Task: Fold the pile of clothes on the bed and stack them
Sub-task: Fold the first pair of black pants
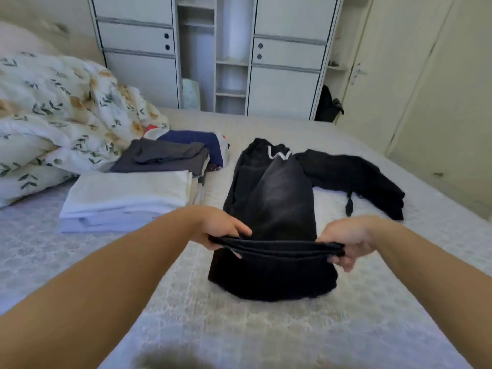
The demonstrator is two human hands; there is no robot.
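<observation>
Hands: our left [218, 227] and right [348, 242] each pinched a lifted fold.
Trousers [277, 209]: faded black, soft (white drawcord), mid-bed [266, 328].
Stack [127, 195]: flat, left.
Wardrobe [213, 49]: white, beyond.

No words, numbers or signs can be read anywhere, not on the clothes and not on the cupboards.
</observation>
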